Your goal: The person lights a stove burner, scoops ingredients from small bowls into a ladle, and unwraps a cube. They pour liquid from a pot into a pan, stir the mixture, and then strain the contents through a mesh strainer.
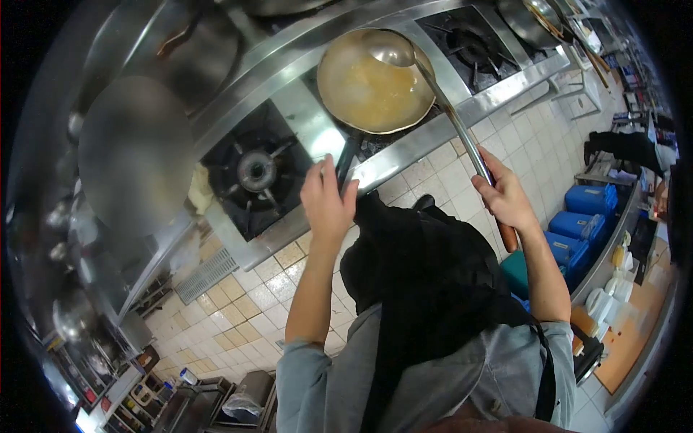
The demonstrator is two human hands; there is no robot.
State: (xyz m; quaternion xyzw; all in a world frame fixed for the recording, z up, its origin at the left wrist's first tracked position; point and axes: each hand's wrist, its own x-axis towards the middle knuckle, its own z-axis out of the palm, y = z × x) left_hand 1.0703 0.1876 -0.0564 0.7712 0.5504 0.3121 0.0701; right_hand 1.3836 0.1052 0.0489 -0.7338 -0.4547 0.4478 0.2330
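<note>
Gripping the steel shaft of the ladle (453, 115), the fingers of our right hand (509, 195) wrap it closely, just above a smooth, rounded wooden grip (509, 237). The fingers of our left hand (327, 206) are parted and loosely bent, thumb set away from the forefinger, close beside the dark, straight wok handle (348, 160); we cannot tell whether they touch it.

Our ladle's long axis slants from the wooden end, near our right side, forward and leftward to its round, shiny bowl (392, 48), which sits over the far side of the wok (333, 76). The wok is a wide, shallow metal round with a thin rim, and its handle points back towards us. Inside we see a cloudy yellow liquid (379, 94) under hazy patches.

The wok stands on the brushed-steel stove (411, 151), between a black, spoked left burner (258, 171) and a similar right burner (473, 52). Beyond our black cloth apron (440, 267) spread glossy, square floor tiles (253, 307).
</note>
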